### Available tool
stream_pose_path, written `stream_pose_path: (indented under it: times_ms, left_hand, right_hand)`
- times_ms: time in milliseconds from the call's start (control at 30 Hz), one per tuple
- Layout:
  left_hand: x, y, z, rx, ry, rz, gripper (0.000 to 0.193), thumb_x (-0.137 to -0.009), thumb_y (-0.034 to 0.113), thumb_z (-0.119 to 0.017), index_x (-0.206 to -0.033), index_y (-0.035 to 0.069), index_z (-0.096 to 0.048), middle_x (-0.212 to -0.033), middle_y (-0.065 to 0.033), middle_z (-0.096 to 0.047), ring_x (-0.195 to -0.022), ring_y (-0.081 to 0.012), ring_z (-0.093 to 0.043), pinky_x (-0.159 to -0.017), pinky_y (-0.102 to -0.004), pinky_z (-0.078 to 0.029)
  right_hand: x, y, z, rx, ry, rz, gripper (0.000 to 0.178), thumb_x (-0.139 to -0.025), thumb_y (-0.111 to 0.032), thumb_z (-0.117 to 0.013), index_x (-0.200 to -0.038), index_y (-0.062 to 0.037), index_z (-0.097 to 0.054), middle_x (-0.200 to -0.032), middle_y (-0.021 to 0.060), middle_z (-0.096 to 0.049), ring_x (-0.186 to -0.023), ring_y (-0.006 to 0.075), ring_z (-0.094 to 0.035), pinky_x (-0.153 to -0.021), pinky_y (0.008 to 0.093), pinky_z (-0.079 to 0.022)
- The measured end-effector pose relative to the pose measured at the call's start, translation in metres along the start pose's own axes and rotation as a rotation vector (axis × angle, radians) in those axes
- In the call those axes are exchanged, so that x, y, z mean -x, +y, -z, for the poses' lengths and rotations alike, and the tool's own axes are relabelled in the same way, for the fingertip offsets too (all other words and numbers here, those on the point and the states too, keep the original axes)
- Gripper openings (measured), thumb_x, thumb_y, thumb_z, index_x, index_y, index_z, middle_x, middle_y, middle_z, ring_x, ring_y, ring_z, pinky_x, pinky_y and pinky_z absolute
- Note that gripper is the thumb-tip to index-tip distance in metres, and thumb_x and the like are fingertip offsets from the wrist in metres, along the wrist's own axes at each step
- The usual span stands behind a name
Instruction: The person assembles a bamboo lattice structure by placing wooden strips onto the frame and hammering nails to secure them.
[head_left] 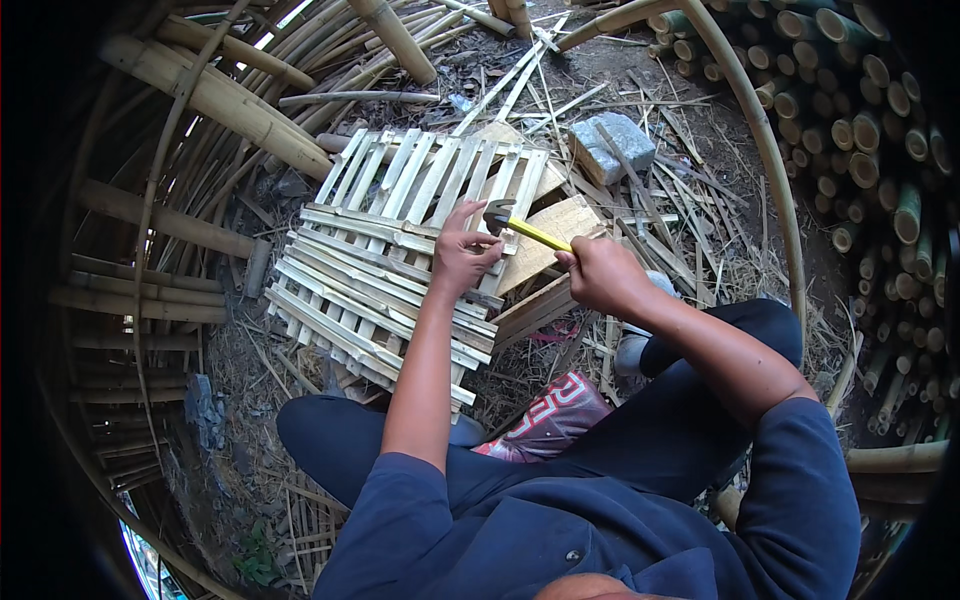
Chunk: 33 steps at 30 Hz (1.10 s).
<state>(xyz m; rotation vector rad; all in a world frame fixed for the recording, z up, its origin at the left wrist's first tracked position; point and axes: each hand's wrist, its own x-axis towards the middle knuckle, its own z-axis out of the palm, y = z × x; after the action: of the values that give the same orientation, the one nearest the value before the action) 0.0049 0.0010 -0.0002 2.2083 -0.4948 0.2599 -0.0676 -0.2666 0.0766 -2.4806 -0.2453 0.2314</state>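
Note:
A hammer [541, 234] with a yellow handle and dark head is gripped near the handle's end by my right hand [604, 272]. Its head lies just beside the fingertips of my left hand [466, 250], over the right side of a slatted bamboo panel [370, 240]. My left thumb and fingers are pinched close to a slat; whatever is between them is too small to make out. Crossed rows of split bamboo strips form the panel. Under its right edge shows a wooden board [550, 238], pale and flat, on a low box-like support.
A grey stone block [612, 148] sits beyond the panel. Cut bamboo poles [860, 130] are stacked at the right; a bamboo frame [215, 105] stands at the left. Between my legs lies a red and white printed bag [548, 420]. Bamboo scraps [690, 190] litter the ground.

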Motion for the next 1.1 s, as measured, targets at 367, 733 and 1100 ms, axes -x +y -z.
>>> stream_pose_path:
  times_ms: [367,733,1100]
  left_hand:
    - [0.000,0.001,0.001,0.021,-0.023,-0.013,0.009,-0.078,0.013,-0.087,-0.084,0.008,-0.083,-0.147,-0.0132,-0.060,-0.145,-0.0338,-0.048,-0.120,-0.0420,-0.039]
    - [-0.003,-0.003,0.002,-0.026,-0.025,-0.055,0.015,-0.075,0.016,-0.088,-0.076,0.007,-0.077,-0.141,-0.0123,-0.064,-0.137,-0.0334,-0.056,-0.114,-0.0443,-0.044]
    - [-0.008,0.001,-0.006,-0.104,-0.029,0.028,0.031,-0.076,0.022,-0.087,-0.063,0.005,-0.066,-0.148,-0.0125,-0.060,-0.142,-0.0307,-0.053,-0.117,-0.0425,-0.040]
  right_hand:
    - [0.004,0.000,-0.003,-0.021,0.024,0.029,0.038,-0.104,-0.030,-0.056,-0.089,0.0024,-0.068,-0.077,0.0274,-0.069,-0.076,0.0475,-0.069,-0.072,0.0574,-0.053]
    - [-0.002,-0.001,-0.008,0.011,-0.096,-0.075,0.039,-0.105,-0.031,-0.054,-0.095,0.0027,-0.071,-0.086,0.0295,-0.071,-0.086,0.0478,-0.070,-0.080,0.0572,-0.054]
    - [0.000,-0.006,-0.003,-0.051,-0.069,-0.057,0.040,-0.106,-0.033,-0.054,-0.094,0.0020,-0.070,-0.083,0.0282,-0.070,-0.082,0.0481,-0.070,-0.077,0.0571,-0.054]
